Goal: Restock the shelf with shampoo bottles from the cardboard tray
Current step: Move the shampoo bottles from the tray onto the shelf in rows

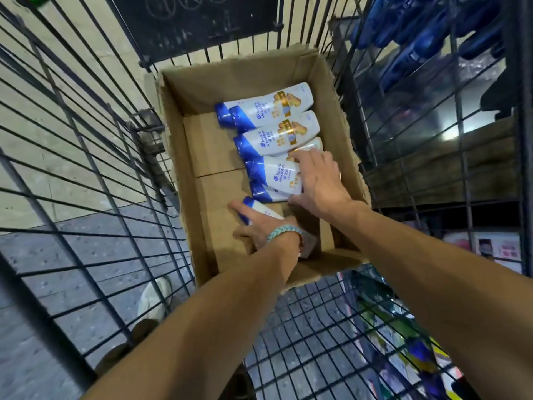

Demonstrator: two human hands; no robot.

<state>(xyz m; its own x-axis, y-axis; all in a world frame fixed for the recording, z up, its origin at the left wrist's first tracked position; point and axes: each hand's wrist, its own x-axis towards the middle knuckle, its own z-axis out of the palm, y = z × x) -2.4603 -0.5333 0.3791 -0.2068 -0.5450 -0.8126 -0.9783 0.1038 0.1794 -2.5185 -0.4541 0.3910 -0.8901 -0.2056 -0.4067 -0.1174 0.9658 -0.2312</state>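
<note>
A cardboard tray (202,226) sits inside a wire cart. Several white shampoo bottles with blue caps lie on their sides along its right half, such as the far one (268,106) and the one behind it (277,134). My right hand (320,183) lies spread over the nearer bottles (277,176), fingers on their lower ends. My left hand (259,223), with a turquoise bracelet on the wrist, is wrapped around a separate bottle (256,207) at the tray's near end; only its blue cap and shoulder show.
The black wire cart walls (86,183) rise on all sides of the tray. Blue packaged goods (432,30) hang at the upper right. Colourful packets (403,336) lie beyond the mesh at the lower right. A shoe (154,298) stands on the grey floor at the left.
</note>
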